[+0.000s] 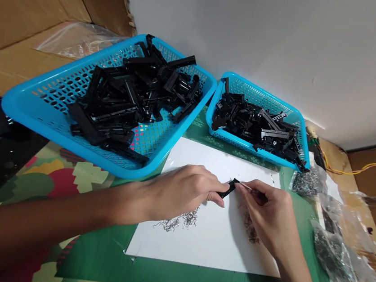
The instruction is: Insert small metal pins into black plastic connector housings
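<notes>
My left hand [196, 187] grips a small black plastic part [225, 191] between thumb and fingers, over the white sheet [210, 247]. At the part's far right end, my right hand [265, 204] pinches a thin, pointed tool [246, 187], its tip touching or very near the part. Most of that tool is hidden by the fingers, so its exact kind is unclear. A pile of small wire springs [179, 221] lies on the sheet below my left hand. Under my right hand is another pile of small, brownish metal pieces [251, 227], partly covered.
A large blue basket [100, 167] of black plastic parts stands at the left back. Beside it is a smaller blue basket [258, 147] with similar parts. Clear bags of small metal pieces [331, 252] lie on the right. A white wall [271, 33] rises behind.
</notes>
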Demonstrator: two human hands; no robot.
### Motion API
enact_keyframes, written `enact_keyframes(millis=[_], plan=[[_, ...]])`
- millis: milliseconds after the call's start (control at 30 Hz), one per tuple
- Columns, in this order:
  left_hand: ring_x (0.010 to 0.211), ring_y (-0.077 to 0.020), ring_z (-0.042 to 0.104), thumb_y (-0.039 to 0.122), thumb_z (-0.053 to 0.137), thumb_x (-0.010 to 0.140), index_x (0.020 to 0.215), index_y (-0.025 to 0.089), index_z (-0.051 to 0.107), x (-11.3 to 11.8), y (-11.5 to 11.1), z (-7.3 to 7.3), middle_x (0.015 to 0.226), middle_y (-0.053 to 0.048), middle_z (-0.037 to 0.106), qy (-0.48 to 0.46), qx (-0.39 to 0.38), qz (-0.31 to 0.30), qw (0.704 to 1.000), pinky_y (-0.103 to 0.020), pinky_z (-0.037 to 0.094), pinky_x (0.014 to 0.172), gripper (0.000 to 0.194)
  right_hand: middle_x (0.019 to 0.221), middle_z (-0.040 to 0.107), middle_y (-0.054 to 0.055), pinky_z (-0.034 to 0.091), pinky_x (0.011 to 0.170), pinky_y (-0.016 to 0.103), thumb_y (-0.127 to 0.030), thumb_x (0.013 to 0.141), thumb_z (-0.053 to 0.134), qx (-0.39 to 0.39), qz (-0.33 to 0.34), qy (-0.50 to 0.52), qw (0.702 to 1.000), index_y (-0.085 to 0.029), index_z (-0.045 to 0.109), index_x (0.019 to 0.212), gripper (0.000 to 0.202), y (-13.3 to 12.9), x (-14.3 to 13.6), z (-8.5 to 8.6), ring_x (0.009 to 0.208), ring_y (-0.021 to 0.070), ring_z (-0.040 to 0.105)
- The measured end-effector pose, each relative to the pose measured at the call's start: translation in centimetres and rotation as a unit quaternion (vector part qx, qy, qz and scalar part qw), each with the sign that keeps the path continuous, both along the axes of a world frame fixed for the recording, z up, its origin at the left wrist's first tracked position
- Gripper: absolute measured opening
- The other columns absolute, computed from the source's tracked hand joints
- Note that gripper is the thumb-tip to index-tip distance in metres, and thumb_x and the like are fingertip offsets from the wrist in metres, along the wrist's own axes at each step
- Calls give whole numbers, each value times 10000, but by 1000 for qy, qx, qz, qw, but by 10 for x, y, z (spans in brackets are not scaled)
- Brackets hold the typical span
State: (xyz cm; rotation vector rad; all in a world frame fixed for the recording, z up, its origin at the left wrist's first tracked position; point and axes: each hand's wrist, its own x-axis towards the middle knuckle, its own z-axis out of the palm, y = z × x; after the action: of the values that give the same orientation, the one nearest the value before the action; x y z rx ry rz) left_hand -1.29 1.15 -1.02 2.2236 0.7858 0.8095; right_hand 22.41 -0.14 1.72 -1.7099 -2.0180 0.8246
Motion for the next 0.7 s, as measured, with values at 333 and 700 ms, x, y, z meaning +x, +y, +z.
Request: enact_keyframes(millis=[333, 700], plan=[[762, -204, 735, 140, 679, 1003, 1091, 149, 786, -1, 0, 0, 825, -54, 794, -5, 3, 6, 1000, -289, 524, 705, 138, 1172, 726, 111, 583, 571, 285, -361, 1033, 616, 121, 27, 32, 992, -289, 817, 1147, 243, 5, 24, 8, 976, 254, 728], [808, -215, 737, 137, 693, 992, 1179, 125, 780, -3, -1, 0, 919, -74, 820, 0, -22, 8, 1000, -310, 537, 732, 206, 938, 814, 87, 687, 722, 352, -418, 952, 755, 53, -109, 206, 971, -196, 780, 926, 225, -2, -2, -7, 817, 239, 801]])
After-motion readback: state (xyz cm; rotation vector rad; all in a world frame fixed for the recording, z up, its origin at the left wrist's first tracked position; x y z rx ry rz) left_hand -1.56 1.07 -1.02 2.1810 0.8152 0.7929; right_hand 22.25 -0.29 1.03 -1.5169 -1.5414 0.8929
